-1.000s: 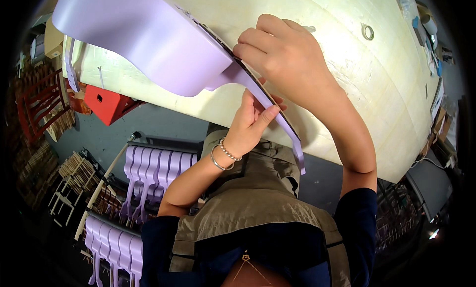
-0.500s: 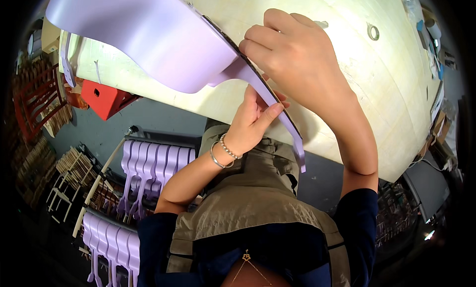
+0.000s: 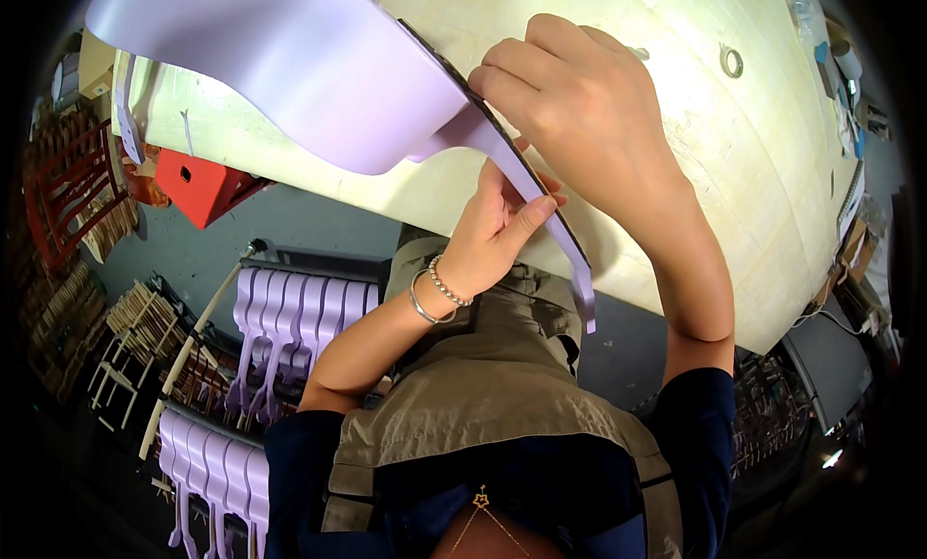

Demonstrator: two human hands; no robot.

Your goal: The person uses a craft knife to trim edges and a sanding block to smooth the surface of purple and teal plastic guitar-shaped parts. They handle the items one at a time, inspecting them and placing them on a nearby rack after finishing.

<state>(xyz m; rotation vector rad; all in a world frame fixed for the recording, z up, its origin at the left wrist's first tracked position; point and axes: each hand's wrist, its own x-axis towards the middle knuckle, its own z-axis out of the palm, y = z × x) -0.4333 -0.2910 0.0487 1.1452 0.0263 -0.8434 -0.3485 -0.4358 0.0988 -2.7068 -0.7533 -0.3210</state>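
Two bare hands work on one lilac plastic piece [image 3: 290,67] at the near edge of a pale wooden table [image 3: 695,163].

Nearest: the person's own olive apron [image 3: 483,405] over dark blue sleeves, low in the middle.

Left hand [image 3: 497,226]: comes up from below with two bracelets [image 3: 435,291] on the wrist. Its fingers and thumb pinch the narrow lilac strip [image 3: 541,202] that runs down and right from the broad part of the piece, so this hand grasps the strip.

Right hand [image 3: 579,105]: just above the left one, curled over. Its fingertips press down on the dark edge where the strip joins the broad shell. It holds the piece there, fingers bent rather than spread.

The plastic piece: broad, smooth and curved. It fills the upper left of the view and lies over the table's near edge. The strip's free end hangs past the table edge, right of the left hand.

Left and low, on the floor: two rows of like lilac pieces [image 3: 290,318], stacked upright side by side, with a pale pole [image 3: 193,347] leaning across them.

Farther left: a red box [image 3: 198,182] under the table edge, wooden frames [image 3: 68,192] beyond it.

Far: a small metal ring [image 3: 731,60] on the table top, and assorted small items [image 3: 840,67] at the far right, too small to tell apart.
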